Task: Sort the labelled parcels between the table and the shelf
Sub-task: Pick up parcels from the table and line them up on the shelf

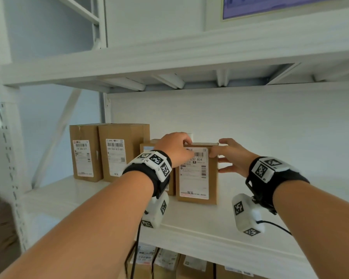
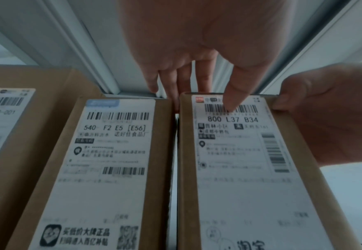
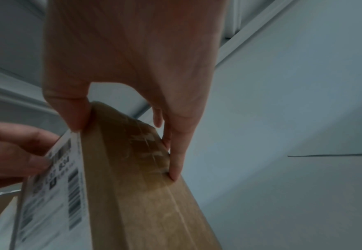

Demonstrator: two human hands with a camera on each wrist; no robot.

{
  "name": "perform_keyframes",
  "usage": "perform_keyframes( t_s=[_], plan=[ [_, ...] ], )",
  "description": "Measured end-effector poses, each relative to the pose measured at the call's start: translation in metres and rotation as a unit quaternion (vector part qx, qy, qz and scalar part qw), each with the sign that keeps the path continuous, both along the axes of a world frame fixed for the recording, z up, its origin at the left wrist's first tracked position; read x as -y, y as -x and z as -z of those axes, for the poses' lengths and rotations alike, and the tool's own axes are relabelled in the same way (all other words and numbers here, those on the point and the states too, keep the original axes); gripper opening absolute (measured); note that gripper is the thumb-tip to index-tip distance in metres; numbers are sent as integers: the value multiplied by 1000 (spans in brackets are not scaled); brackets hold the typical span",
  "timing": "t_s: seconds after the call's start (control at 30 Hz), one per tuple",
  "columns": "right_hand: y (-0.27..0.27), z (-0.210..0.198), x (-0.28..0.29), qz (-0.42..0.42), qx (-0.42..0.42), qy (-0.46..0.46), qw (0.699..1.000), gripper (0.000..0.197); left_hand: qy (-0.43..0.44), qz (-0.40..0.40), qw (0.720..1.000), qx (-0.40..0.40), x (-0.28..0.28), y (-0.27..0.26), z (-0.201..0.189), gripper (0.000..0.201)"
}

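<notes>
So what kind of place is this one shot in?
Probably a parcel storeroom or pickup point: white metal shelving, labelled cardboard boxes on it, and the left hand and right hand gripping a parcel marked 800 L37 B34.
</notes>
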State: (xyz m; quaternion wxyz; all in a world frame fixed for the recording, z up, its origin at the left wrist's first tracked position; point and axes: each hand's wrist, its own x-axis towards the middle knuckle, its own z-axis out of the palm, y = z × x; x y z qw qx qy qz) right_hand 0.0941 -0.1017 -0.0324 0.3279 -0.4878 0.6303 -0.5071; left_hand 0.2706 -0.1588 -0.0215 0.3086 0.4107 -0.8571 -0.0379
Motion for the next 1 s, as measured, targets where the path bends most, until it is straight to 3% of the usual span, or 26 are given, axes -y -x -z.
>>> perform_keyframes(
  t_s=[0.33, 0.53, 0.7, 0.83, 0.9, 1.0],
  plan=[
    [2, 0, -12, 8, -57, -17, 998, 74, 9, -1, 1000, 15, -5, 2, 2, 39],
    [5, -9, -40, 109, -160, 20, 981, 64, 26, 5, 999, 25, -25, 3, 3, 44],
    [4, -3, -82, 195, -339, -8, 920, 50, 41, 30, 999, 17, -54, 8, 9, 40],
    [3, 13, -128, 217, -494, -91, 837, 48, 64, 58, 996, 38, -84, 16, 18, 32],
    [5, 22, -153, 226, -529, -118, 809, 47, 50, 76, 995, 41, -99, 25, 25, 34],
    [10, 36, -194, 246, -540, -151, 791, 47, 38, 101, 991, 75, -128, 43, 41, 39]
  ],
)
